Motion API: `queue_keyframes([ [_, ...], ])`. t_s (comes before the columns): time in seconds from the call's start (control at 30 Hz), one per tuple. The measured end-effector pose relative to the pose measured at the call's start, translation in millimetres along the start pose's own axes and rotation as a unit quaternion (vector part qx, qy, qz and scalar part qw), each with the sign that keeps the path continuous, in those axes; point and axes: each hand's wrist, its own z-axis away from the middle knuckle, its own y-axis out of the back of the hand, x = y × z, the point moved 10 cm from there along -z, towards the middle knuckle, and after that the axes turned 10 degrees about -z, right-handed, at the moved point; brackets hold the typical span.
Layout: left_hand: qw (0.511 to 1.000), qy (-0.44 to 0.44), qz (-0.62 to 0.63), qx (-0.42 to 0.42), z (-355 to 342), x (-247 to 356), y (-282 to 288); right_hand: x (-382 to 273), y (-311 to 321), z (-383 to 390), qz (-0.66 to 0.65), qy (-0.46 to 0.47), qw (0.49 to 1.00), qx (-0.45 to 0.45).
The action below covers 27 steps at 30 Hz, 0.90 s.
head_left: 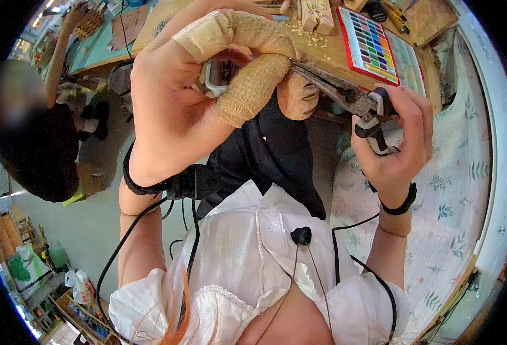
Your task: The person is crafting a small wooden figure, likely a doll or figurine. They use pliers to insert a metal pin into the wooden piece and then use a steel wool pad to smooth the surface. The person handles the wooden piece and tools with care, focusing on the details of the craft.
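My left hand [207,86], its thumb and index finger wrapped in tan bandage, is closed in a pinch at the tips of long-nosed pliers [340,95]; what it pinches is too small to make out. My right hand [402,141] grips the black and grey handles of the pliers at the right, with the metal jaws reaching left to those fingertips. Just below the jaws is a tan piece with dark grooves [298,100], partly behind the bandaged thumb; whether my left hand holds it I cannot tell.
A wooden bench [328,54] holds shavings, a wood block [317,17], a red-framed paint set [368,46] and tools. A co-worker [35,149] is at the left. A small white container [219,83] shows behind my left hand; black cables hang around my forearms.
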Motion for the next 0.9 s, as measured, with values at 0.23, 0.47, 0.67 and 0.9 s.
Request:
queue_keyframes([
  [0.23,0.999,-0.008,-0.03,-0.005,-1,5,-1,-5,3,-4,0.019,0.021,1.0,-0.01],
  [0.47,0.997,-0.032,-0.064,-0.007,-4,10,-1,-4,6,-3,0.029,0.024,0.999,-0.01],
  [0.67,0.995,-0.037,-0.097,-0.003,-4,14,-1,-6,6,-5,0.044,0.033,0.998,-0.013],
  [0.9,0.972,-0.128,-0.194,0.03,-14,38,1,-5,7,-6,0.045,0.03,0.998,-0.015],
])
